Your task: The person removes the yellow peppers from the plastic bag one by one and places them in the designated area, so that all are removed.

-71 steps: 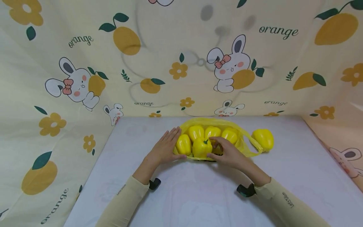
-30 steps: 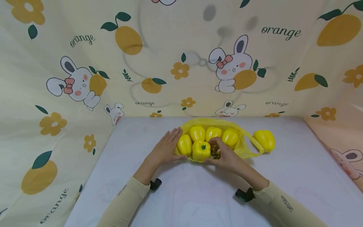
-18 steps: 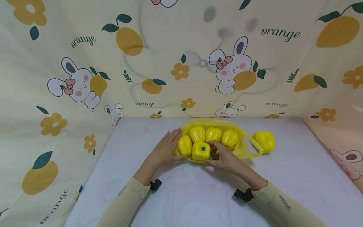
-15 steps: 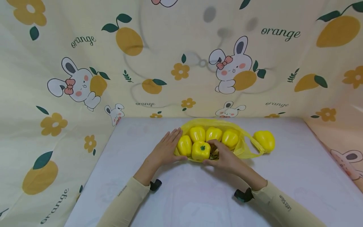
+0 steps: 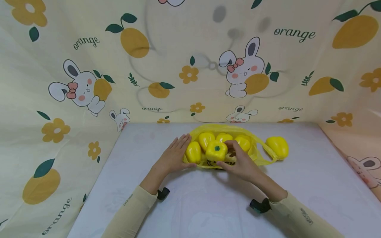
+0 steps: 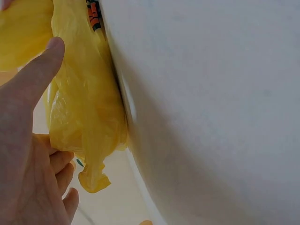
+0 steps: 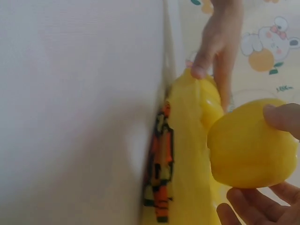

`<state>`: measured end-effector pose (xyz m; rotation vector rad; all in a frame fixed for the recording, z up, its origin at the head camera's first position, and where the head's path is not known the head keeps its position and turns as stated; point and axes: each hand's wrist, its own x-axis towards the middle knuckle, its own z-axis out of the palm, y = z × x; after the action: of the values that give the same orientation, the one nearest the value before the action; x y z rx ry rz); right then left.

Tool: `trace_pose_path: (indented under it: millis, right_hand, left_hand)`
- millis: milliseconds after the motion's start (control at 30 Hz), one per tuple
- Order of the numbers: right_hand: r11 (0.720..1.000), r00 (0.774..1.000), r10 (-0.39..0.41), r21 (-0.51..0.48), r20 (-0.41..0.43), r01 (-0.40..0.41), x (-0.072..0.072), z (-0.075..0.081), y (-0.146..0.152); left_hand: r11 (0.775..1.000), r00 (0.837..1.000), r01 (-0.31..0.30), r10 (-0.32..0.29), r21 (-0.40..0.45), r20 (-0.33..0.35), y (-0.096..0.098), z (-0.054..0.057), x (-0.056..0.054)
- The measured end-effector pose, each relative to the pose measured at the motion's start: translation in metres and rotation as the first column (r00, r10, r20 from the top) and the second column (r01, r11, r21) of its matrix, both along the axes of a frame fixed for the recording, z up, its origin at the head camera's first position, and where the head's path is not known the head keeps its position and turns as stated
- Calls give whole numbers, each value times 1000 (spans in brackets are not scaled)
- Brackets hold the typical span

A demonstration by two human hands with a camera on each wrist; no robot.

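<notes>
Yellow bell peppers [image 5: 193, 152] lie in a yellow plastic bag [image 5: 256, 158] laid open on the white table. My right hand [image 5: 241, 162] pinches one bell pepper [image 5: 216, 151], stem towards me, thumb and fingers on opposite sides. In the right wrist view this bell pepper [image 7: 251, 145] is raised beside the bag [image 7: 185, 140]. My left hand [image 5: 174, 155] rests at the bag's left end, its fingers straight along the side and its thumb along the front edge. The left wrist view shows the left thumb [image 6: 40, 70] against the bag [image 6: 89, 103].
Another yellow bell pepper [image 5: 277, 147] lies outside the bag to the right, beside the bag's handle loop [image 5: 269, 150]. A patterned cloth backdrop [image 5: 166, 69] rises behind the white table [image 5: 208, 205].
My right hand has lifted the front bell pepper and moved it back and slightly right, baring printed bag beneath. My left hand has stayed in place at the bag's left end.
</notes>
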<state>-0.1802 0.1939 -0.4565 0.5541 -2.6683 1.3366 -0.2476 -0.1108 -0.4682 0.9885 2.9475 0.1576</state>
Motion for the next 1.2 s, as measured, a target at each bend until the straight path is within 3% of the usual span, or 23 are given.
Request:
trace_pose_path:
  millis: [167,867,1200]
  right_hand:
    - [998,998,-67,1,-7,67,7,8,10]
    - [981,969,-195,-18,-152,194,17,47,57]
    - [958,951,-283,12,-127,287,21,55,80]
  left_hand:
    - [1000,1000,4,-4,3,14,1,-1,1]
    - [1000,1000,-17,17,1,26,2,0,1]
    - [1000,1000,-14,14,-2,22,2,2,1]
